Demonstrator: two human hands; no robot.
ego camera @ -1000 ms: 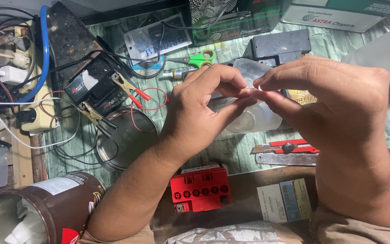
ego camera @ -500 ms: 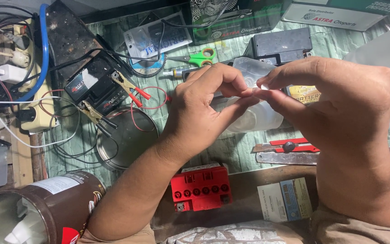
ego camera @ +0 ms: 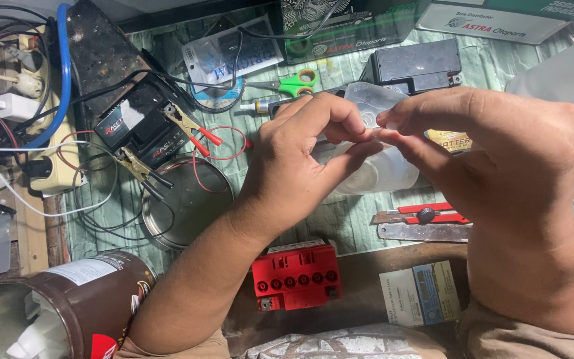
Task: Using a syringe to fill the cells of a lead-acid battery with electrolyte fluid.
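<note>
Cluttered bench under a pale green plank-pattern sheet (ego camera: pixel 340 223), bare wood along the near edge. From my feed, both hands are raised over the middle of it, fingertips meeting.

Left hand (ego camera: pixel 300 163): fingers curled in tight, thumb and forefinger pinched narrow at the meeting point. Right hand (ego camera: pixel 499 159): same narrow pinch, coming in from the other side. Between the two pinches sits something very small and pale; I cannot make out what it is, possibly a scrap of film or a seal.

Directly behind the fingertips, a clear plastic container (ego camera: pixel 377 149) lies on the sheet, partly hidden by both hands. I cannot tell whether either hand touches it.

Around them:
- red battery (ego camera: pixel 295 276), just below the left wrist, at the edge of the wood
- red utility knife (ego camera: pixel 423 216), beside the right forearm
- green-handled scissors (ego camera: pixel 290 84), beyond the hands
- black battery (ego camera: pixel 142 126) far left, with clamps (ego camera: pixel 194 129) clipped on
- round metal lid (ego camera: pixel 184 203), near the left forearm
- brown tub (ego camera: pixel 68 306), lower left corner
</note>
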